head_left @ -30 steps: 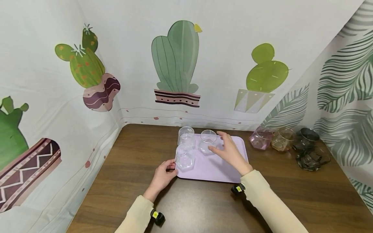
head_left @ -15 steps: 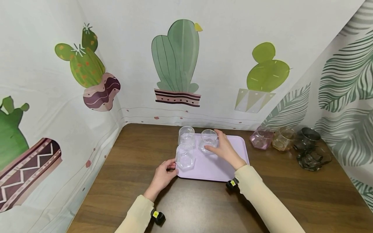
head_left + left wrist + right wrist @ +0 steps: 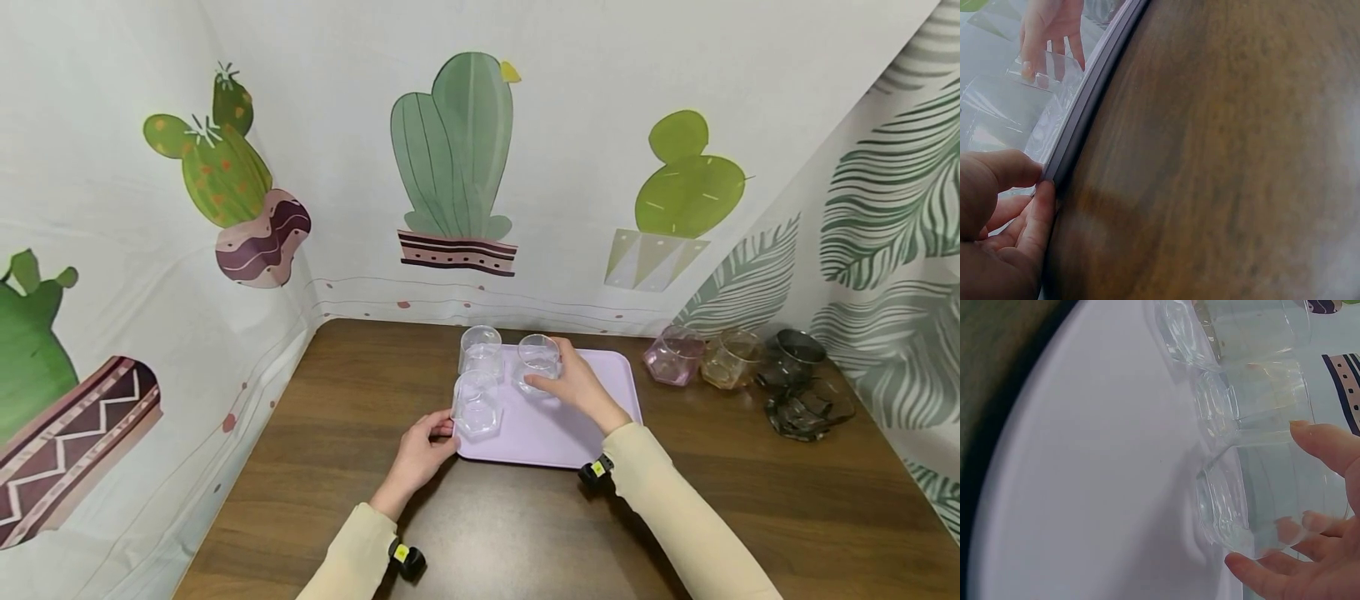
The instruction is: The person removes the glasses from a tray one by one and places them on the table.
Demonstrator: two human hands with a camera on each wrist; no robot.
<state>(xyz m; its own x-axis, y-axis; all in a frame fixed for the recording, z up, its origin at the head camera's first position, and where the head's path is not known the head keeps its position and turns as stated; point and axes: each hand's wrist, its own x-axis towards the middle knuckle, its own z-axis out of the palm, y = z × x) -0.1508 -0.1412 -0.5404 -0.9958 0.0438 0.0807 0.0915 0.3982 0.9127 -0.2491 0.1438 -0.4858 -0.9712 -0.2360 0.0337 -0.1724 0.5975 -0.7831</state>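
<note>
Three clear glasses with faceted bases stand upright on a lilac tray (image 3: 555, 433). My right hand (image 3: 581, 383) holds the right-hand glass (image 3: 536, 360) from its right side; in the right wrist view, thumb and fingers spread round that glass (image 3: 1272, 487). The front left glass (image 3: 477, 410) stands at the tray's near left corner, with the back left glass (image 3: 480, 348) behind it. At that same corner my left hand (image 3: 422, 452) pinches the tray rim (image 3: 1088, 94) between thumb and fingers, close beside the front left glass.
On the wooden table (image 3: 337, 375), right of the tray, stand a pink glass (image 3: 672, 358), an amber glass (image 3: 729, 360) and a black glass (image 3: 791, 354). A dark clear glass (image 3: 806, 410) sits in front of them. A cactus-printed cloth (image 3: 570, 183) hangs behind the table.
My right hand has moved left and its fingers have come round the right-hand glass. The glasses, tray and left hand stay in place.
</note>
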